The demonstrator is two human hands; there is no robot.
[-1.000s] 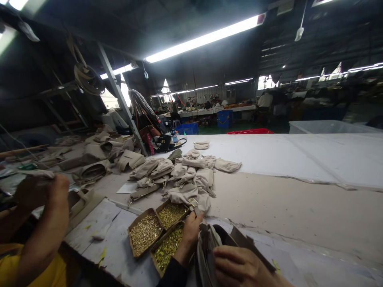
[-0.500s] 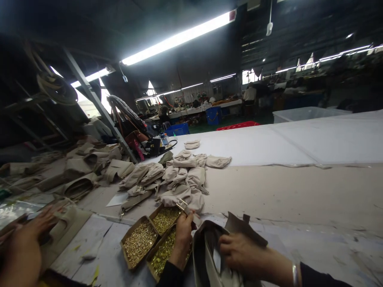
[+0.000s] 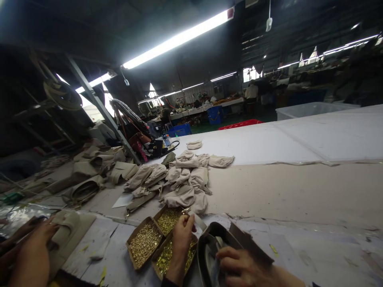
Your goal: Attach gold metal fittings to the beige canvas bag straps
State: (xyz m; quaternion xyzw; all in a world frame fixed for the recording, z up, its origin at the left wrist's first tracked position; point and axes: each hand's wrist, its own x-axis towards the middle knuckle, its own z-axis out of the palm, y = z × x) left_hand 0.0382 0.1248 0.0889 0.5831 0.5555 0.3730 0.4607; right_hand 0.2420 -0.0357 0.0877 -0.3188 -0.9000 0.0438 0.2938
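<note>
My left hand [image 3: 181, 245] pinches a pale strap [image 3: 200, 223] whose small metal buckle [image 3: 185, 210] pokes up above the fingers. The strap runs right toward a grey-beige bag [image 3: 206, 247] with a dark inside, its mouth facing up. My right hand [image 3: 242, 265] grips the bag at its opening, fingers curled over the edge; the fingertips are partly hidden. A dark flap [image 3: 249, 241] stands out behind this hand. Below and beside my left hand are cardboard trays of small gold-coloured metal parts, one tray [image 3: 133, 255] at the left.
A heap of beige pouches [image 3: 179, 195] lies beyond the trays. At the left edge a co-worker's hands [image 3: 32, 249] rest on another beige bag [image 3: 68, 239]. More bag pieces [image 3: 86, 187] are piled behind. A slanted metal post [image 3: 98, 107] rises at the left.
The buckle in my left hand has tilted, now seen nearly edge-on. My right hand and the bag sit slightly lower in view. The camera has shifted a little.
</note>
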